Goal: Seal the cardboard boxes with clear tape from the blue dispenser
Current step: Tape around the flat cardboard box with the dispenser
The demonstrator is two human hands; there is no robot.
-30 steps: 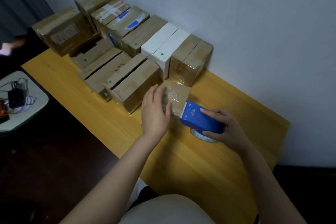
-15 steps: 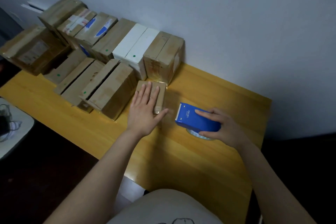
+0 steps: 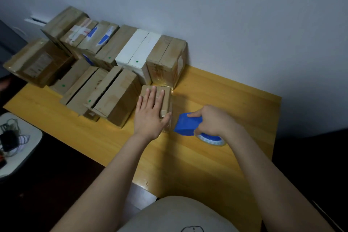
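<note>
Here we press our left hand [image 3: 150, 117] flat on top of the small cardboard box [image 3: 162, 98], fingers [image 3: 153, 94] straight and slightly spread, gripping nothing, the thumb lying along the box's near right edge; the box sits on the yellow wooden table [image 3: 216, 165], just in front of the taped brown box [image 3: 167, 62] at the right end of the back row and beside the brown cartons [image 3: 116, 98] to its left; our right hand [image 3: 212, 121] is curled around the blue dispenser [image 3: 186, 124], the index finger laid along its top and the other fingers wrapped over the rear, so the grip is closed on it; the dispenser's front end points toward the small box and stands just beside its near right corner, and we cannot tell whether the two touch; the roll of clear tape [image 3: 212, 140] shows beneath our right wrist, resting on the tabletop; along the wall [image 3: 226, 15] runs the back row, brown boxes with two white boxes [image 3: 137, 52] among them; a larger carton [image 3: 37, 62] stands at the far left; off the table's left edge a white surface [image 3: 28, 147] carries tangled cables [image 3: 11, 137].
</note>
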